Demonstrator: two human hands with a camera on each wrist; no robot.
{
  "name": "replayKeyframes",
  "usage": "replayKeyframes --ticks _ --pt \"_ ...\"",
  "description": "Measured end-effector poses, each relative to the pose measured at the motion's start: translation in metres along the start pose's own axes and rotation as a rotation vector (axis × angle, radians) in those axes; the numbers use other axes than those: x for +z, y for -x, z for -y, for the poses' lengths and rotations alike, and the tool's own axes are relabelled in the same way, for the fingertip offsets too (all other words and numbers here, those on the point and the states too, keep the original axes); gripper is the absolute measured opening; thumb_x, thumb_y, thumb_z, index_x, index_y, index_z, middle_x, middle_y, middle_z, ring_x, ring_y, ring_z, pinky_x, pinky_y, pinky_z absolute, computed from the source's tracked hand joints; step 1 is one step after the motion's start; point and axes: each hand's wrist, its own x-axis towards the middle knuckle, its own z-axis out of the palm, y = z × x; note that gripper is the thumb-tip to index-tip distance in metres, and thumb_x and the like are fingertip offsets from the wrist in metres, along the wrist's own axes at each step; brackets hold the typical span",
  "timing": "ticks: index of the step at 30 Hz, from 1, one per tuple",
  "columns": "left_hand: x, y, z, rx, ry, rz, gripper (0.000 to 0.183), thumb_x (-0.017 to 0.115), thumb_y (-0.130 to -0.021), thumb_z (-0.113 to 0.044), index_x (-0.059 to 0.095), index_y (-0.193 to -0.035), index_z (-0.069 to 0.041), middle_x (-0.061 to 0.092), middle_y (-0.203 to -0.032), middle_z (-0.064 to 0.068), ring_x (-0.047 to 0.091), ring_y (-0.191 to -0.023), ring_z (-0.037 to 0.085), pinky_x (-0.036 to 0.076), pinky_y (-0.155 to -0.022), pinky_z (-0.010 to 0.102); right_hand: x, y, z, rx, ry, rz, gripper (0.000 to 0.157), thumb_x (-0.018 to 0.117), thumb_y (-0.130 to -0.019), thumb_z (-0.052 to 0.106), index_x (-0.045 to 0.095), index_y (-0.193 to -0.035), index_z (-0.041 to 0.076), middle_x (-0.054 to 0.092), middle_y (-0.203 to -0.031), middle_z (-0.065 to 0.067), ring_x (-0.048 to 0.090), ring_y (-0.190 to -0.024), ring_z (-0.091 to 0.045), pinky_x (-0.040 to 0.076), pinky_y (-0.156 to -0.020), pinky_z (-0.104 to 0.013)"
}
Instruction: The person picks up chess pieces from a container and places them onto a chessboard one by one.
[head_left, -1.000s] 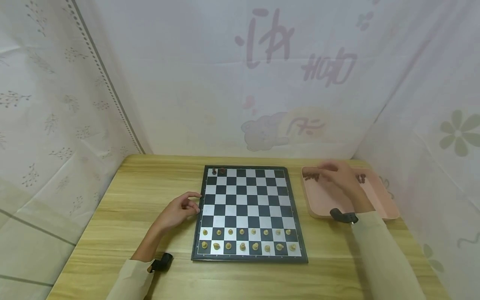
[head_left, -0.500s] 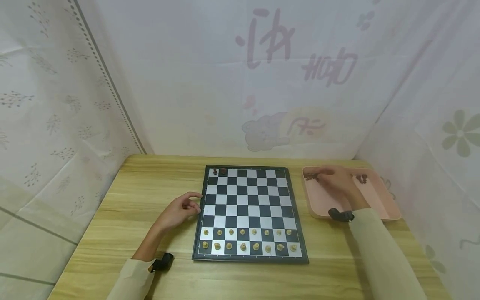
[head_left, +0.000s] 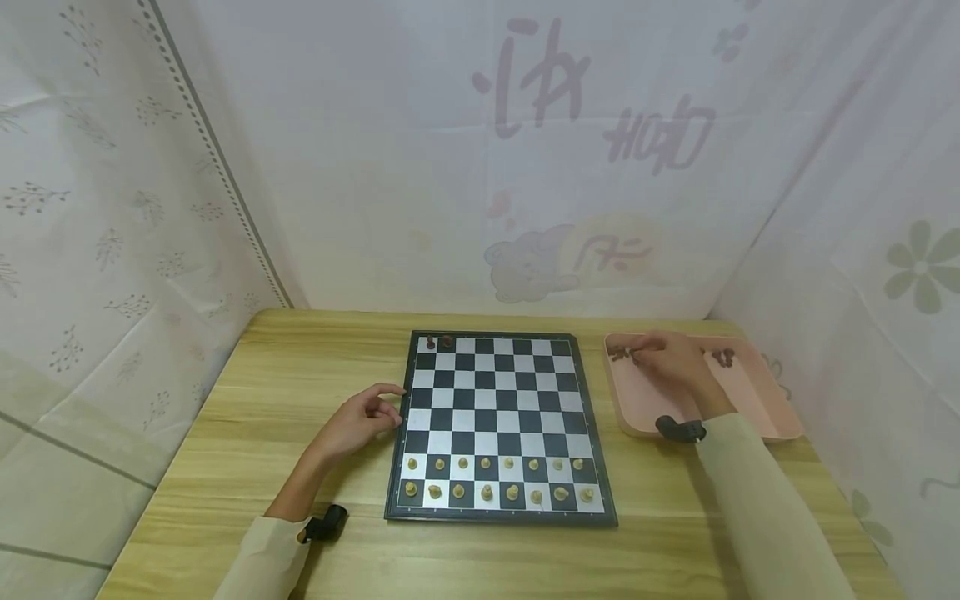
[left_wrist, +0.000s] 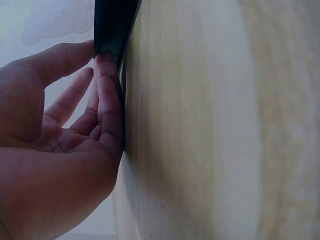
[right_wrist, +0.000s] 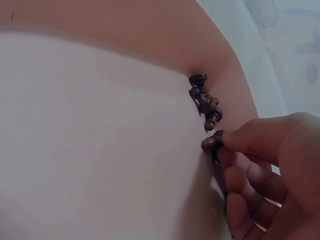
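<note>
Over the back left of the pink tray (head_left: 637, 408), my right hand (head_left: 673, 362) pinches a dark brown chess piece (right_wrist: 209, 144) between thumb and index finger. The piece has a rounded head and lies low by the tray wall. More brown chess pieces (right_wrist: 204, 100) lie just beyond it in the corner. My left hand (head_left: 362, 421) rests against the left edge of the chessboard (head_left: 483, 400), fingertips touching its dark side, fingers loosely bent. On the board, two brown pieces (head_left: 447, 342) stand in the far left corner. Two rows of cream pieces (head_left: 487, 492) stand along the near side.
A second small cluster of brown pieces (head_left: 723, 358) lies in the tray, right of my hand. Board and tray share a wooden table (head_left: 247, 417). Patterned cloth (head_left: 390, 208) hangs behind and on both sides.
My right hand has lowered slightly into the tray and settled on the pieces at its back left; its fingers now pinch one. The left hand stays at the board's edge.
</note>
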Motion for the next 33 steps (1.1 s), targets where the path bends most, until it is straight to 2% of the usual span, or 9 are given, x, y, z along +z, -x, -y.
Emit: replayKeyframes --ticks 3,11,14,17,21,24,27,30,33 --pt "0.0 0.0 0.0 -0.002 0.001 -0.003 0.048 0.071 -0.099 0.003 0.063 -0.145 0.0 0.075 -0.1 0.014 0.062 -0.086 0.023 0.047 -0.074 0.03 0.0 0.001 0.0 0.011 0.022 0.0 0.026 0.073 -0.106 0.021 0.077 -0.12 -0.001 0.072 -0.128 -0.029 0.061 -0.124 -0.053 0.047 -0.102 -0.066" --pt "0.0 0.0 0.0 -0.014 0.0 0.002 0.048 0.069 -0.099 0.004 0.062 -0.146 0.001 0.074 -0.1 0.015 0.062 -0.086 0.023 0.047 -0.075 0.031 -0.004 0.004 0.003 0.006 0.043 0.001 0.016 0.076 -0.103 0.019 0.078 -0.103 0.004 0.075 -0.115 -0.021 0.064 -0.109 -0.043 0.048 -0.09 -0.052" --pt "0.0 0.0 -0.001 -0.019 0.001 0.002 0.047 0.07 -0.099 0.003 0.062 -0.146 0.0 0.074 -0.1 0.014 0.062 -0.086 0.024 0.047 -0.074 0.031 -0.006 0.004 0.002 0.013 0.048 0.004 0.017 0.077 -0.102 0.02 0.078 -0.104 0.003 0.075 -0.115 -0.022 0.065 -0.111 -0.045 0.049 -0.092 -0.055" --pt "0.001 0.0 -0.001 -0.017 -0.001 0.002 0.047 0.07 -0.099 0.002 0.062 -0.146 0.001 0.074 -0.1 0.014 0.062 -0.086 0.024 0.047 -0.074 0.031 -0.009 0.005 0.001 0.006 0.044 0.013 0.023 0.075 -0.103 0.019 0.076 -0.114 -0.001 0.073 -0.12 -0.027 0.064 -0.115 -0.05 0.05 -0.095 -0.062" --pt "0.0 0.0 -0.001 -0.018 -0.009 0.001 0.047 0.07 -0.1 0.002 0.062 -0.146 0.0 0.074 -0.1 0.013 0.063 -0.088 0.024 0.048 -0.077 0.033 -0.011 0.005 0.002 -0.089 0.034 0.023 0.024 0.07 -0.107 0.014 0.077 -0.123 -0.003 0.073 -0.124 -0.03 0.064 -0.121 -0.054 0.048 -0.101 -0.068" --pt "0.0 -0.001 -0.001 -0.017 -0.017 0.001 0.047 0.07 -0.1 0.002 0.062 -0.145 0.0 0.075 -0.1 0.012 0.064 -0.088 0.023 0.048 -0.079 0.034 -0.011 0.005 0.004 -0.19 0.033 0.032 0.02 0.064 -0.109 0.009 0.081 -0.116 0.0 0.077 -0.118 -0.025 0.066 -0.122 -0.053 0.046 -0.105 -0.069" --pt "0.0 -0.001 0.0 -0.015 -0.025 0.002 0.046 0.071 -0.1 0.002 0.062 -0.145 0.0 0.075 -0.099 0.012 0.064 -0.089 0.023 0.048 -0.08 0.035 -0.01 0.005 0.005 -0.238 0.047 0.046 0.024 0.06 -0.108 0.002 0.084 -0.107 0.004 0.08 -0.112 -0.018 0.067 -0.121 -0.05 0.046 -0.105 -0.067" --pt "0.0 -0.002 0.001 -0.018 -0.028 0.003 0.046 0.071 -0.1 0.001 0.062 -0.145 -0.001 0.075 -0.099 0.011 0.064 -0.088 0.023 0.048 -0.08 0.035 -0.009 0.004 0.003 -0.229 0.066 0.061 0.025 0.061 -0.102 -0.006 0.084 -0.104 0.004 0.08 -0.11 -0.016 0.067 -0.12 -0.049 0.047 -0.103 -0.065" --pt "0.001 -0.002 0.001 -0.021 -0.024 0.002 0.046 0.071 -0.1 0.001 0.062 -0.145 0.0 0.074 -0.099 0.011 0.063 -0.088 0.023 0.048 -0.079 0.034 -0.008 0.004 0.002 -0.181 0.061 0.075 0.022 0.065 -0.1 -0.007 0.083 -0.105 0.004 0.08 -0.111 -0.017 0.066 -0.12 -0.049 0.048 -0.102 -0.065"
